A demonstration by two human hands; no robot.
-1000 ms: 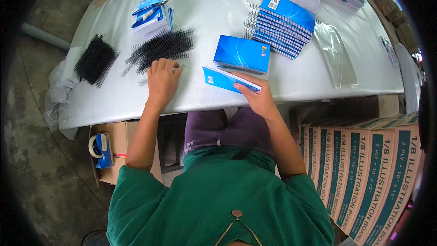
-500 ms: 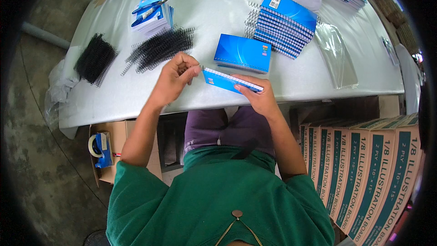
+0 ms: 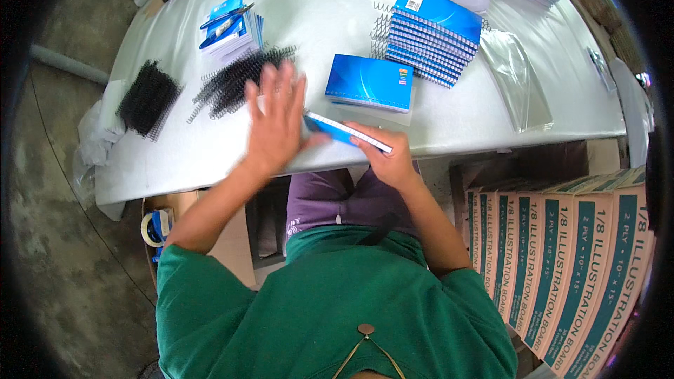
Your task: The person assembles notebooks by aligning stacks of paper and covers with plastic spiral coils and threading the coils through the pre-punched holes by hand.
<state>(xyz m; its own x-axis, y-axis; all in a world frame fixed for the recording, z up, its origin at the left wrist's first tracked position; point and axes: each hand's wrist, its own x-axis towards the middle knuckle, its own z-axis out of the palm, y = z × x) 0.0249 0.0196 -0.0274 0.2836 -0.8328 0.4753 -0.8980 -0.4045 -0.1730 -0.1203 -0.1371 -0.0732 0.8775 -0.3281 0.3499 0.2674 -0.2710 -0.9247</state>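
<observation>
A small blue notebook [image 3: 330, 130] tilts at the table's near edge, its spine edge lined with coil turns facing up. My right hand [image 3: 385, 154] grips its right end, thumb on the cover. My left hand [image 3: 275, 123], blurred by motion, is spread with fingers stretched out beside the notebook's left end; it holds nothing I can see. Beyond the left hand lies a loose pile of black spiral coils [image 3: 235, 84]. Another blue notebook stack [image 3: 368, 81] lies flat just past the held one.
A tall stack of coil-bound blue notebooks [image 3: 439, 24] stands at the far right beside clear plastic sleeves [image 3: 516, 84]. Pens lie on a notebook pile [image 3: 232, 35] at the far left. More black coils [image 3: 149, 102] sit left. Cardboard boxes [image 3: 562, 260] stand below right.
My left hand has opened from a pinch at the notebook's left end and spread its fingers. The held notebook has shifted slightly left and turned more edge-up in my right hand.
</observation>
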